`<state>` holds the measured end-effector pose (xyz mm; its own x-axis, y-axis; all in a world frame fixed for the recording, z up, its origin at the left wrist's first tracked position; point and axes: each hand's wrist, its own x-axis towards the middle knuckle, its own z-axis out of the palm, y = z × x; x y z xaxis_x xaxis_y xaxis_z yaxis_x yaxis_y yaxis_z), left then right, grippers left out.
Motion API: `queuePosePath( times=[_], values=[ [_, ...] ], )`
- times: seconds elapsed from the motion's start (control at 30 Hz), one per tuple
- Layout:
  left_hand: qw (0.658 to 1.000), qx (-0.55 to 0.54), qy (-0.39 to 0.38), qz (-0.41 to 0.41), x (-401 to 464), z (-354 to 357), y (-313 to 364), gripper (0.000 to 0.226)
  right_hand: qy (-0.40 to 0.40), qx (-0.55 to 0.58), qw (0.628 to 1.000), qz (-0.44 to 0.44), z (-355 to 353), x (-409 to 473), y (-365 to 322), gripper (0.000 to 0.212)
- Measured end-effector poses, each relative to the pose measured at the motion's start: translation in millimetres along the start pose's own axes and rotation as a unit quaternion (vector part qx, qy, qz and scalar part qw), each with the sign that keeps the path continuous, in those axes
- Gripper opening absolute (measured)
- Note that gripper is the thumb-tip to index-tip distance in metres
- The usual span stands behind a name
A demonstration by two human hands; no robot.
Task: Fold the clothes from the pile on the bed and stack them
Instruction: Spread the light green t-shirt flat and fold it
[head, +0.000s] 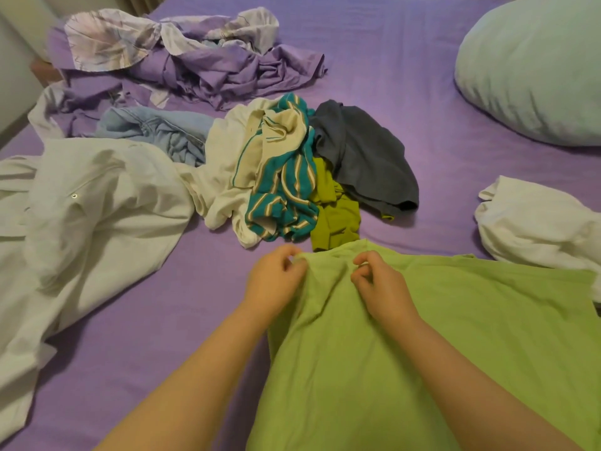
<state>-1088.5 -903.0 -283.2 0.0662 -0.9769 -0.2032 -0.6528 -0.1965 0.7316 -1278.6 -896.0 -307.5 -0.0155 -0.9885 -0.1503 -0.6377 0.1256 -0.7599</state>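
Both hands — left hand (273, 281), right hand (380, 284) — pinch the soft lime-green garment (406, 336) with curled fingers; its smooth cloth drapes over the purple bed (162, 320) near the crumpled pile (283, 177).

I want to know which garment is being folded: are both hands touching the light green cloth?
Touching. The head view shows the left hand and right hand each pinching the far edge of the light green cloth.

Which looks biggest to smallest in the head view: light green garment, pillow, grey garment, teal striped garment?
1. light green garment, though nearest the camera
2. pillow, partly cut off
3. grey garment and teal striped garment: too alike to rank
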Motion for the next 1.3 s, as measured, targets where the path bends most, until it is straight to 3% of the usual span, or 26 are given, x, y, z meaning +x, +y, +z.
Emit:
queuePosePath(
  times=[0.07,0.1,0.2,0.3,0.37,0.47,0.6,0.67,0.77,0.83,0.9,1.0,1.17,1.23,1.3],
  values=[
    [0.977,-0.16,0.055,-0.127,15,-17,1,0.014,-0.001,-0.008,1.0,0.004,-1,2,-1,0.021],
    [0.965,-0.189,0.072,-0.168,23,-24,-1,0.016,-0.005,-0.013,1.0,0.0,-1,2,-2,0.025],
    [0.968,-0.147,0.064,-0.195,37,-32,-5,0.019,-0.051,-0.158,0.985,-0.055,2,-3,7,0.045],
    [0.967,-0.124,0.07,-0.213,34,-17,-15,0.02,-0.132,-0.37,0.918,-0.06,10,-9,29,0.062],
    [0.969,-0.111,0.08,-0.207,17,-3,-19,0.035,-0.138,-0.415,0.897,-0.067,11,-10,38,0.065],
    [0.979,-0.066,0.1,-0.162,-29,14,-30,0.058,-0.097,-0.418,0.899,-0.091,10,-27,27,0.07],
    [0.987,-0.049,0.046,-0.147,-104,27,-41,0.061,-0.137,-0.384,0.903,-0.138,19,-101,28,0.064],
    [0.984,-0.022,0.034,-0.171,-134,28,-42,0.064,-0.139,-0.358,0.915,-0.123,20,-140,33,0.064],
    [0.966,-0.027,-0.01,-0.258,-161,25,-45,0.052,-0.145,-0.337,0.924,-0.104,19,-185,30,0.064],
    [0.961,-0.003,-0.05,-0.271,-171,20,-47,0.045,-0.159,-0.33,0.926,-0.092,20,-203,24,0.064],
    [0.969,0.022,-0.06,-0.24,-178,13,-47,0.042,-0.172,-0.342,0.921,-0.075,17,-213,22,0.064],
    [0.979,0.117,-0.016,-0.168,-180,-6,-57,0.045,-0.184,-0.372,0.908,-0.056,6,-217,28,0.065],
    [0.935,0.341,-0.014,-0.098,-175,-13,-59,0.054,-0.196,-0.4,0.894,-0.042,-18,-222,52,0.066],
    [0.916,0.4,0.008,0.017,-179,8,-42,0.069,-0.199,-0.402,0.893,-0.033,-34,-229,66,0.065],
    [0.903,0.395,-0.018,0.17,-188,38,-19,0.066,-0.199,-0.397,0.896,-0.024,-51,-237,79,0.063]
  ],
)
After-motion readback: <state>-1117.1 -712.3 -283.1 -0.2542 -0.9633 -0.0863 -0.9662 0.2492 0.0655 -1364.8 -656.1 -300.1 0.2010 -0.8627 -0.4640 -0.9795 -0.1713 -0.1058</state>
